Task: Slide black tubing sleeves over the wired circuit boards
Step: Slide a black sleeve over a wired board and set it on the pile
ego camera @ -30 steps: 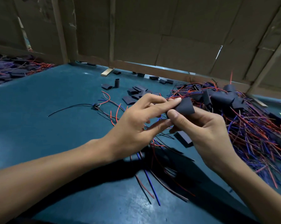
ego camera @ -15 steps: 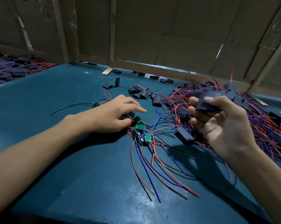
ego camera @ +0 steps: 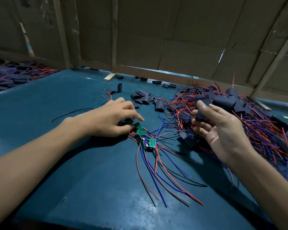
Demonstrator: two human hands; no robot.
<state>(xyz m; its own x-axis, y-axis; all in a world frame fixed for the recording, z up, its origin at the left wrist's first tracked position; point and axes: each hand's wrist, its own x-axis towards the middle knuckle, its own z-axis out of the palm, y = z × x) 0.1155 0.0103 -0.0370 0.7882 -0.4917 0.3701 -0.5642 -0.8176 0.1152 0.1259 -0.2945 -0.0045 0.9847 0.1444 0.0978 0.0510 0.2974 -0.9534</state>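
Several small green wired circuit boards (ego camera: pixel 141 132) lie in a cluster mid-table, their red, blue and black wires (ego camera: pixel 158 173) fanning toward me. My left hand (ego camera: pixel 111 117) rests on the cluster's far end, thumb and curled fingers pinching the dark end of one board (ego camera: pixel 127 122), index finger stretched out. My right hand (ego camera: pixel 222 131) is raised to the right, palm toward me. Its thumb and fingers grip a black tubing sleeve (ego camera: pixel 201 115).
Loose black sleeves (ego camera: pixel 144 98) lie behind the boards. A big heap of sleeved boards and wires (ego camera: pixel 249 117) fills the right side, and another heap (ego camera: pixel 10 75) sits far left. The blue table (ego camera: pixel 60 163) ends at a cardboard wall (ego camera: pixel 156 39).
A second ago both hands met at a sleeve. The left hand has dropped to the boards on the table; the right hand has drawn to the right with a sleeve.
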